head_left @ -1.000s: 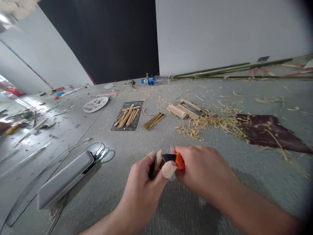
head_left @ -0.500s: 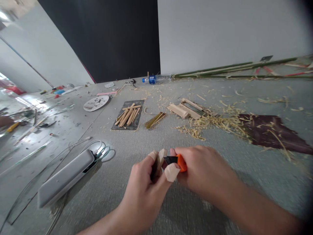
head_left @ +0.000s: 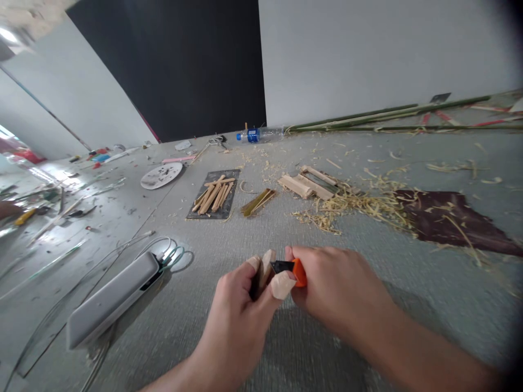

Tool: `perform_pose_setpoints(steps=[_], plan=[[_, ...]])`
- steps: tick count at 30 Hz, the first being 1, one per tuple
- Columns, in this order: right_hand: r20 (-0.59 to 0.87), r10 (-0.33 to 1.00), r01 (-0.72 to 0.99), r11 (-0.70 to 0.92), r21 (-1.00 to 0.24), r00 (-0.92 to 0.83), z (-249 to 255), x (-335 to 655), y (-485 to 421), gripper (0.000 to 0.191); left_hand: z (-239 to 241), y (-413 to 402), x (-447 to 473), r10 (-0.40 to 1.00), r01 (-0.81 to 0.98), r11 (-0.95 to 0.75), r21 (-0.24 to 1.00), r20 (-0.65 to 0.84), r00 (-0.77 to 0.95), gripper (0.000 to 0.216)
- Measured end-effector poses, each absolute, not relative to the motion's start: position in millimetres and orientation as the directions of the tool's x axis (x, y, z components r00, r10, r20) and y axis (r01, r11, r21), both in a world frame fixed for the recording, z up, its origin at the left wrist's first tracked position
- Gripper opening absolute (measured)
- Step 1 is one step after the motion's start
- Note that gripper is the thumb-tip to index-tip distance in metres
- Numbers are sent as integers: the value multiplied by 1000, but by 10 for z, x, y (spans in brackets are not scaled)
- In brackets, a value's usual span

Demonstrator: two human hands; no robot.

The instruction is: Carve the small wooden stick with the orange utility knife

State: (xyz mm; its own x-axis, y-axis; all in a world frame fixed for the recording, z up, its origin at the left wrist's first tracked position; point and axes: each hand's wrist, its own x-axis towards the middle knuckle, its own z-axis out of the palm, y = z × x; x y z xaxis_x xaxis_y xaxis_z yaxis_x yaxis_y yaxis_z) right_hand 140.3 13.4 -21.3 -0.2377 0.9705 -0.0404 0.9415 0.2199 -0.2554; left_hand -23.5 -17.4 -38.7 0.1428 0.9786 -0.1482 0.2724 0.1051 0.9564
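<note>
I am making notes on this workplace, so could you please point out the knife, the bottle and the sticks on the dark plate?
Knife (head_left: 299, 271): head view, on its orange part.
Bottle (head_left: 254, 135): head view, on its blue label.
Sticks (head_left: 213, 197): head view, on the middle of the pile.

You wear the camera on your head, so this single wide view looks forward and down from your own height over the grey, textured counter (head_left: 204, 261). Closest to it are your bare left hand (head_left: 239, 313) at six o'clock and bare right hand (head_left: 343, 277) at about five, seen from behind and above. The silver-grey, rounded oblong power bank (head_left: 114, 299) at eight also lies near. Toward twelve you see out to the flat black panel (head_left: 180, 65) and, at one, the smooth pale-grey wall (head_left: 368, 54), whose base slants upward toward two. Dark shading closes the corners at two and four.
</note>
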Motion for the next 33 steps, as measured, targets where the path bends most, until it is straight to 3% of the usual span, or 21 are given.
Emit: perform_pose_setpoints(steps=[10,17,22,27,33], plan=[[-28,984,963,165,-215,-175,-258,1366,127,17,-369,-137,-198,972,315,141,939,-192,137,55],[-34,988,958,139,-251,-152,-226,1410,179,17,-380,-117,-209,967,225,166,960,-204,156,50],[-61,991,968,102,-230,-119,-249,1432,210,13,-302,-103,-254,948,14,281,960,-280,152,40],[-82,993,971,62,-230,-83,-228,1423,219,24,-265,-84,-263,871,-288,479,829,-410,270,24],[-88,993,970,60,-237,-83,-204,1422,222,25,-264,-84,-285,849,-342,510,789,-397,349,24]])
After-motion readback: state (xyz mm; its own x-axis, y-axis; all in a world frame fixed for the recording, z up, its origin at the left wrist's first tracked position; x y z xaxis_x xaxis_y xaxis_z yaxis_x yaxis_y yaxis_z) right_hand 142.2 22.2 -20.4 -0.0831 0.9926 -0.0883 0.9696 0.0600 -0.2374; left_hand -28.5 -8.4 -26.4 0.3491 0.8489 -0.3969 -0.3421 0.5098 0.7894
